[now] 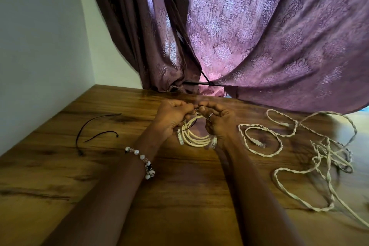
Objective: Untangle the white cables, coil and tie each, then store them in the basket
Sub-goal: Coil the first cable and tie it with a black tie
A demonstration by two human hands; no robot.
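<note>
both my forearms reach forward over the table, meeting near its far middle. my left hand (171, 117) has its fingers curled around the upper left of the coiled white cable (194, 136), knuckles up; a beaded bracelet (142, 159) sits on that wrist. my right hand (218, 124), palm turned toward me and wearing a ring (211, 116), curls around the coil's right side. thumb and fingertips of both hands meet at the top of the coil, pinching a thin dark tie (196, 109) there; how far the tie is fastened i cannot tell. the coil hangs between the hands with its lower loops just above or touching the wood, and two clear plugs show at its bottom, one on each side.

to the right, well apart from the coil, a loose tangle of white cables (319, 154) sprawls across the table, a plug (257, 143) lying inside its nearest loop. to the left lie spare black ties (93, 132), curved and apart from my hands. no basket shows in the view.

the surface is a dark-grained wooden table (99, 185). a pale wall (40, 46) borders it on the left, and purple patterned curtains (259, 36) hang behind, their hem draped onto the far right edge of the table.
</note>
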